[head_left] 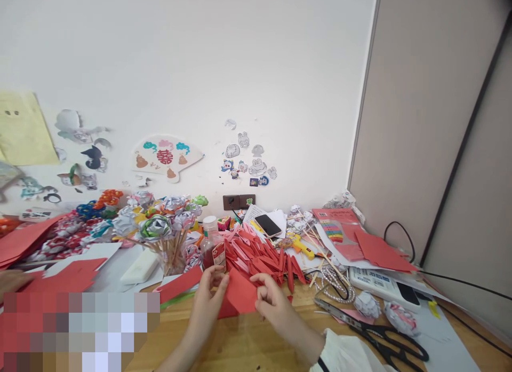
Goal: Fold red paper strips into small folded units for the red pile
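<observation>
My left hand (208, 302) and my right hand (274, 302) both pinch a red sheet of paper (242, 294) just above the wooden table (248, 345). The sheet is partly folded, with a point toward me. Left fingers grip its left edge, right fingers its right edge. Directly behind the sheet lies a heap of folded red paper pieces (260, 254). A small bottle with a white cap and red label (211, 249) stands just beyond my left hand.
Black scissors (384, 337) lie at the right near crumpled paper balls (368, 303). Paper flowers on sticks (164, 225) stand in a holder at left. A phone (268, 225), red sheets (376, 249), a calculator-like device (384, 284) and cables crowd the back right.
</observation>
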Tool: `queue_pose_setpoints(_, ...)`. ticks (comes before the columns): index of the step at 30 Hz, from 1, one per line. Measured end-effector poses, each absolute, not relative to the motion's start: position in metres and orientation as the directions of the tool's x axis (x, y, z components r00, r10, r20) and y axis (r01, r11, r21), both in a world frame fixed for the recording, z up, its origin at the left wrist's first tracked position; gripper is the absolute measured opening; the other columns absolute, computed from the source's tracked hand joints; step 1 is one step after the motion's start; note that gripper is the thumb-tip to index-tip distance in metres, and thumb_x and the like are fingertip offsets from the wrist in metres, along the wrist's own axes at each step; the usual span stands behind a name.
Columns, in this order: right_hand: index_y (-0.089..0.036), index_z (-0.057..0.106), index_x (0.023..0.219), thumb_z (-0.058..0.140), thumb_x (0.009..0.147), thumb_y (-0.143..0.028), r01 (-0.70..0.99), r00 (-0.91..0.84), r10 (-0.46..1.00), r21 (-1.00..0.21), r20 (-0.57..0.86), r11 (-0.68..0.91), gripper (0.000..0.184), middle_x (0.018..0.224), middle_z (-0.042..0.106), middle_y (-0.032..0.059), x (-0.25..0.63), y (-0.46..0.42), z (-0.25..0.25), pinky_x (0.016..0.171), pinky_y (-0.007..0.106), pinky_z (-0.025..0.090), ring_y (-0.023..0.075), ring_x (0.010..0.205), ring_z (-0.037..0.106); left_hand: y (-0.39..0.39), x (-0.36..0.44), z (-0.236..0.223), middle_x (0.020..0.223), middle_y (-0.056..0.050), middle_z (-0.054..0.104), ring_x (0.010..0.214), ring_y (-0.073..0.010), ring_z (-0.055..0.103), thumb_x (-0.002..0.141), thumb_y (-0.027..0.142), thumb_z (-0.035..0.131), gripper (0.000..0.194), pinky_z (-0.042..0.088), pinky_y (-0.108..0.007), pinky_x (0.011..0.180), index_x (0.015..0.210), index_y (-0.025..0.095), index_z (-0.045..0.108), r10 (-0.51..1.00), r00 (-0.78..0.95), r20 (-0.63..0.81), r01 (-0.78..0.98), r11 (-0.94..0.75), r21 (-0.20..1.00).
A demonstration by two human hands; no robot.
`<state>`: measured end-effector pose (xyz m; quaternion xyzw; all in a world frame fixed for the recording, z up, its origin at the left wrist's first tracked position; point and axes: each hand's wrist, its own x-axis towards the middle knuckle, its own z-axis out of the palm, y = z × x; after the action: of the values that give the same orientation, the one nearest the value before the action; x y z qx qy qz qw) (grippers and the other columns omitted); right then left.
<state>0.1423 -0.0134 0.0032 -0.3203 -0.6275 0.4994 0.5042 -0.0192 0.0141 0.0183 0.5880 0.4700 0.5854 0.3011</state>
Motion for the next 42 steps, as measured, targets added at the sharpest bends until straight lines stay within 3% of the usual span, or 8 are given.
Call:
queue_pose_setpoints(4,-0.019,0.046,0.093,0.037,0.061,-0.005,-0.045,-0.414,0.873,-0.963,0.260,0.266,0.036,0.051,0.032,-0.0093,0.154,-0.012,0.008,0.042,0.016,0.023,0.0056,0.042,0.028,0.008,-0.019,0.023,0.095,-0.006,0.057,0.089,-0.0214,0.050,0.066,0.030,0.057,0.026,0.040,-0.028,0.072,0.090,0.021,0.056,0.879,0.071,0.472,0.401,-0.459,0.793)
queue_pose_setpoints(6,-0.019,0.048,0.092,0.036,0.061,-0.004,-0.016,-0.415,0.870,-0.958,0.267,0.287,0.036,0.050,0.030,-0.0092,0.159,-0.011,0.010,0.042,0.016,0.022,0.0057,0.043,0.026,0.003,-0.014,0.021,0.084,-0.004,0.061,0.084,-0.0206,0.052,0.066,0.027,0.057,0.016,0.037,-0.029,0.076,0.079,0.020,0.062,0.885,0.280,0.371,0.411,-0.460,0.787)
queue_pose_setpoints(9,-0.018,0.050,0.088,0.037,0.061,-0.004,0.052,-0.360,0.882,-0.938,0.302,0.343,0.032,0.051,0.031,-0.0082,0.164,-0.007,0.012,0.044,0.016,0.023,0.0063,0.045,0.028,-0.003,-0.007,0.015,0.060,-0.001,0.060,0.061,-0.0156,0.052,0.068,0.027,0.054,0.014,0.038,-0.023,0.058,0.063,0.017,0.062,0.884,0.421,0.203,0.360,-0.368,0.857)
queue_pose_setpoints(16,-0.019,0.053,0.086,0.045,0.073,-0.020,0.284,-0.025,0.859,-0.820,0.512,0.497,0.016,0.053,0.038,-0.0049,0.168,-0.002,0.013,0.047,0.020,0.030,0.0101,0.049,0.038,0.003,-0.004,0.005,0.043,0.006,0.048,0.035,-0.0074,0.041,0.064,0.040,0.056,0.025,0.029,-0.016,0.036,0.062,0.015,0.054,0.936,0.345,0.077,0.202,-0.154,0.967)
queue_pose_setpoints(20,-0.021,0.058,0.082,0.047,0.074,-0.021,0.348,-0.247,0.813,-0.735,0.527,0.582,0.014,0.055,0.051,-0.0029,0.163,-0.011,0.013,0.047,0.020,0.032,0.0111,0.049,0.045,0.008,-0.005,0.004,0.035,0.009,0.046,0.023,-0.0076,0.038,0.064,0.050,0.051,0.034,0.027,-0.017,0.026,0.072,0.018,0.047,0.969,0.244,0.048,0.110,-0.077,0.991)
queue_pose_setpoints(24,-0.023,0.061,0.083,0.048,0.073,-0.018,0.432,-0.387,0.733,-0.593,0.560,0.680,0.017,0.072,0.063,0.0009,0.157,-0.017,0.012,0.059,0.023,0.038,0.0147,0.064,0.054,0.008,-0.005,0.009,0.035,0.009,0.049,0.022,-0.0076,0.040,0.062,0.054,0.051,0.038,0.027,-0.016,0.025,0.073,0.018,0.045,0.967,0.251,0.048,0.076,-0.069,0.995)
queue_pose_setpoints(31,-0.023,0.060,0.087,0.043,0.077,-0.014,0.468,-0.462,0.679,-0.493,0.571,0.733,0.022,0.078,0.064,0.0017,0.158,-0.019,0.015,0.065,0.025,0.039,0.0153,0.072,0.056,0.010,-0.007,0.007,0.033,0.008,0.050,0.022,-0.0072,0.043,0.063,0.051,0.052,0.034,0.026,-0.013,0.025,0.067,0.018,0.041,0.948,0.319,-0.006,0.030,-0.004,1.000)
queue_pose_setpoints(42,-0.021,0.060,0.083,0.045,0.080,-0.020,0.579,-0.498,0.651,-0.340,0.573,0.741,0.015,0.073,0.061,0.0016,0.163,-0.011,0.005,0.062,0.023,0.037,0.0138,0.069,0.051,0.010,-0.009,0.008,0.051,0.004,0.058,0.040,-0.0098,0.054,0.051,0.039,0.068,0.036,0.043,-0.020,0.040,0.069,0.015,0.047,0.941,0.324,-0.100,-0.020,0.113,0.993)
